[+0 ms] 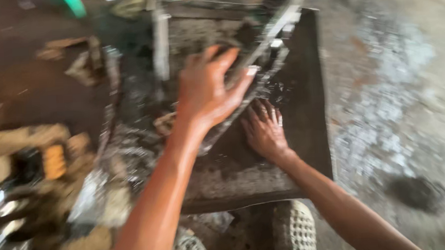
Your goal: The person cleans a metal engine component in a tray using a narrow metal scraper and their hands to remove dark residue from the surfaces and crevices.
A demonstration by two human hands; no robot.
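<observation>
The view is blurred by motion. My left hand (pixel 207 90) reaches forward over a dark, greasy tray (pixel 310 135), its fingers spread and lying across a long grey metal part (pixel 274 37) that runs diagonally up to the right. My right hand (pixel 265 130) rests palm down, fingers apart, on the wet dark bottom of the tray just below that part. Whether the left hand grips the part or only touches it is unclear.
A rough grey concrete floor (pixel 395 88) with a dark stain (pixel 417 193) lies to the right. Blurred scrap, an orange-and-black object (pixel 49 161) and metal pieces crowd the left. My two perforated shoes (pixel 293 231) show at the bottom edge.
</observation>
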